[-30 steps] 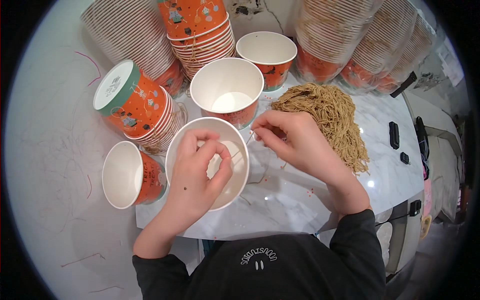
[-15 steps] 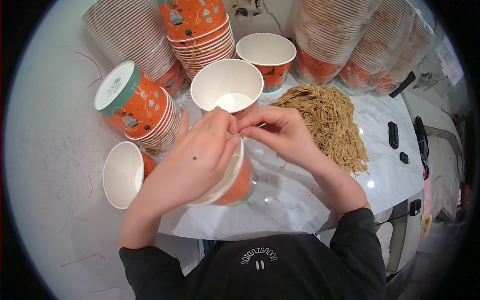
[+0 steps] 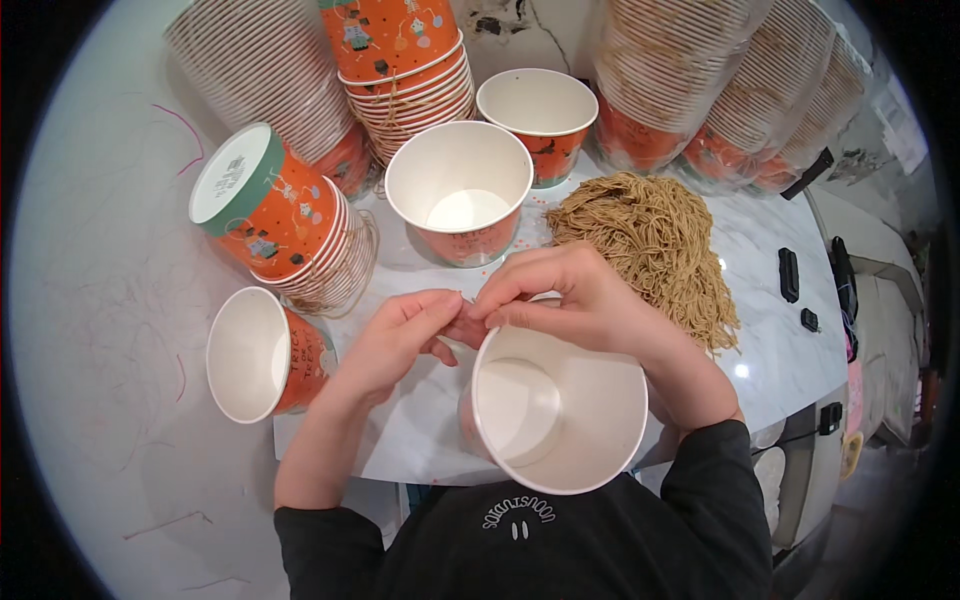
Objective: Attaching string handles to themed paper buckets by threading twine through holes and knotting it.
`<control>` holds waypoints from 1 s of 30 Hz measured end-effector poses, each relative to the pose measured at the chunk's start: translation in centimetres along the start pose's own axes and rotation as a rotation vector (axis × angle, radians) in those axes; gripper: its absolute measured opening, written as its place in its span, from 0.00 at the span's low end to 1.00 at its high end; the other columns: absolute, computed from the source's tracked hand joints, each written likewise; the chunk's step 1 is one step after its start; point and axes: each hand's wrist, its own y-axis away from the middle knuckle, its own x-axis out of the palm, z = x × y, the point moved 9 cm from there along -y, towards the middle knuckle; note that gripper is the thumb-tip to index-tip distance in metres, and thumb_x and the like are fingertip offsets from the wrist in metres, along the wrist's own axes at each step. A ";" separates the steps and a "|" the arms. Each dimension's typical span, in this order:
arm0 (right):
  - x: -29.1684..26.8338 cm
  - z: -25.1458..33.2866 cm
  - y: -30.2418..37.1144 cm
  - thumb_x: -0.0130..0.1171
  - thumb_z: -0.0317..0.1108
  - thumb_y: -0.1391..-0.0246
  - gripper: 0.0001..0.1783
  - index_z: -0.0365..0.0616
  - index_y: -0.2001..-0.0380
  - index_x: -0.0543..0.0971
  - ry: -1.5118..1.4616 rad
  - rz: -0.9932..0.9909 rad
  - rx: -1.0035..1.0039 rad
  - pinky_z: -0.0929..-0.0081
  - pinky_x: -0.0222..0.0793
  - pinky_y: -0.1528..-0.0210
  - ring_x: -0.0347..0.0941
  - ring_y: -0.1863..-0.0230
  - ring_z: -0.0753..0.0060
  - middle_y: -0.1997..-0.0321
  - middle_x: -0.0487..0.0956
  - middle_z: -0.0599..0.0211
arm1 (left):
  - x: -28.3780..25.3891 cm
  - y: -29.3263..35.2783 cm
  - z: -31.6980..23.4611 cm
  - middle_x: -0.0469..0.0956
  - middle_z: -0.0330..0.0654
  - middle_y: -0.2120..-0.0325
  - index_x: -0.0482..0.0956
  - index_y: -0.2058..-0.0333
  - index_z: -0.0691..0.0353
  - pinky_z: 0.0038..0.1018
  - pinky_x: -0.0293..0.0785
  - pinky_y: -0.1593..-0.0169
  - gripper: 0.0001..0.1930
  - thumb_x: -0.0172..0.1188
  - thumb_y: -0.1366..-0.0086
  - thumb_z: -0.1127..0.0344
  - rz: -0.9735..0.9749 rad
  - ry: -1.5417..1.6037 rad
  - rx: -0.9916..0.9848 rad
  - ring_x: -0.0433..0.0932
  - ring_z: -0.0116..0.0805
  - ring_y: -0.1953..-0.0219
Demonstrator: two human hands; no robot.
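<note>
A large paper bucket (image 3: pixel 560 410) with a white inside is tilted in front of me, its mouth facing up. At its upper left rim my two hands meet, fingertips close together. My left hand (image 3: pixel 415 335) pinches just outside the rim. My right hand (image 3: pixel 555 300) is closed, with its thumb and fingertips at the rim. What either hand pinches is too small or hidden to make out. Just beyond them an orange paper bucket (image 3: pixel 460 190) stands upright. Right of it lies a heap of tan cords (image 3: pixel 650 250).
Another bucket (image 3: pixel 540 105) stands behind. At left, one bucket (image 3: pixel 250 355) lies on its side below a tipped stack (image 3: pixel 285 220) with cord loops. More stacks (image 3: pixel 400 60) and wrapped stacks (image 3: pixel 670 70) line the back. Small black objects (image 3: pixel 788 275) lie on the marble-patterned table (image 3: pixel 770 350) at right.
The near bucket has swung to the right and tilted, so its inside shows. My left hand has moved off it, down and left. My right hand has lowered slightly.
</note>
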 end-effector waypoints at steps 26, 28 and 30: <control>-1.5 -1.4 1.2 0.66 0.25 0.42 0.10 0.38 0.58 0.79 -0.122 -0.172 0.294 0.82 0.71 0.58 0.76 0.64 0.85 0.67 0.83 0.72 | 0.7 3.1 -8.4 0.68 0.61 0.35 0.82 0.56 0.70 0.29 0.74 0.42 0.09 0.57 0.32 0.78 -0.198 -0.104 0.530 0.77 0.37 0.42; -1.5 -1.9 1.4 0.66 0.26 0.42 0.08 0.39 0.60 0.80 -0.016 -0.165 0.325 0.82 0.70 0.58 0.76 0.65 0.85 0.67 0.83 0.73 | 0.6 2.9 -8.6 0.68 0.61 0.35 0.82 0.58 0.70 0.30 0.74 0.42 0.07 0.58 0.32 0.77 -0.237 -0.080 0.560 0.77 0.37 0.42; -0.3 -0.9 0.9 0.66 0.27 0.42 0.06 0.41 0.61 0.81 0.096 -0.071 0.201 0.79 0.71 0.60 0.75 0.67 0.86 0.68 0.82 0.75 | 0.7 3.2 -9.5 0.68 0.60 0.36 0.82 0.59 0.68 0.32 0.74 0.42 0.06 0.58 0.32 0.76 -0.251 -0.097 0.661 0.78 0.38 0.42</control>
